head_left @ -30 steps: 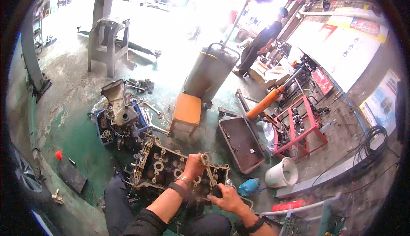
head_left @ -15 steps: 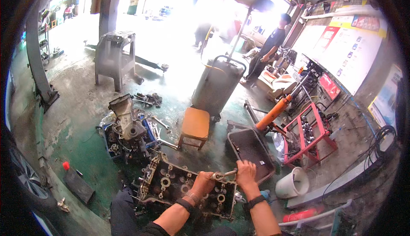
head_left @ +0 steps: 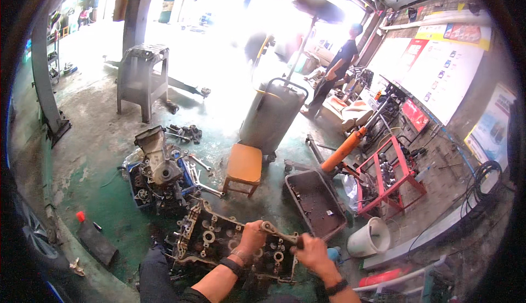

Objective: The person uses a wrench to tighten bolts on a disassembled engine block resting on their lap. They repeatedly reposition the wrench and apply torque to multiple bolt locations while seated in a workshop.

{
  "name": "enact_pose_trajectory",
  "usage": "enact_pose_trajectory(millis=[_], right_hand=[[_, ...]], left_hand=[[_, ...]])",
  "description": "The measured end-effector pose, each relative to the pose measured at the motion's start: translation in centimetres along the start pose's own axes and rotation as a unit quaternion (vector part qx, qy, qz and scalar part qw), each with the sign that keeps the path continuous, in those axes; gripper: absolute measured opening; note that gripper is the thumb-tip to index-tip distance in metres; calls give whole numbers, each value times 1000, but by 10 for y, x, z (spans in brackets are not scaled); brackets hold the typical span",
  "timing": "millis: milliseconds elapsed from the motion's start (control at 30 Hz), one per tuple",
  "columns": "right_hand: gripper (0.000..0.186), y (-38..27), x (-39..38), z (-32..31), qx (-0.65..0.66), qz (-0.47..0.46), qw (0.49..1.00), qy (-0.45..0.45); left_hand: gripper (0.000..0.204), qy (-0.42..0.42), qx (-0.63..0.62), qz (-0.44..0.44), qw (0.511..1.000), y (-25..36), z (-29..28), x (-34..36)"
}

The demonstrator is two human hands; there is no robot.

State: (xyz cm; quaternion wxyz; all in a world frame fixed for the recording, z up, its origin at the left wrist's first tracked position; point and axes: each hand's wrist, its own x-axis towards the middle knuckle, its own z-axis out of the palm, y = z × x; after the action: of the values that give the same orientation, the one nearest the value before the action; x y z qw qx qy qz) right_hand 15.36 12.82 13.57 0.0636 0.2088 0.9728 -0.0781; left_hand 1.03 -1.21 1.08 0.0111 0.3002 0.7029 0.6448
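A ratchet wrench lies level over the right part of a metal engine casting with round openings. My left hand is closed around the wrench's head end. At the end of the handle, my right hand is wrapped round the grip, nearer to me than the head. Whatever sits beneath the wrench head is hidden by my left hand. The casting rests low in front of me, beside my dark trouser leg.
Beyond the casting stand a blue crate of engine parts, loose spanners, an orange-topped stool and a black tray. To the right are a white bucket and red frame. A person stands farther back.
My right hand has swung the ratchet handle toward me and down, from nearly sideways to slanting. My left hand stays at the head. The whole view has shifted slightly.
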Motion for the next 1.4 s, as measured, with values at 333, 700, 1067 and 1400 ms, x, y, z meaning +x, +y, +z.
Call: enact_pose_trajectory(millis=[333, 700, 1067, 1400], right_hand=[[47, -34, -45, 27, 53, -71, 995, -41], [25, 23, 105, 39, -82, -85, 963, 243], [53, -9, -31, -11, 81, -55, 995, -21], [33, -13, -34, 34, 39, -95, 994, 21]], left_hand=[[4, -45, 29, -10, 998, -2, -2, -1], [11, -79, 26, 1, 997, -7, 6, 5], [9, -11, -25, -13, 1000, -3, -1, 0], [9, -66, 16, 52, 996, -11, 0, 3]])
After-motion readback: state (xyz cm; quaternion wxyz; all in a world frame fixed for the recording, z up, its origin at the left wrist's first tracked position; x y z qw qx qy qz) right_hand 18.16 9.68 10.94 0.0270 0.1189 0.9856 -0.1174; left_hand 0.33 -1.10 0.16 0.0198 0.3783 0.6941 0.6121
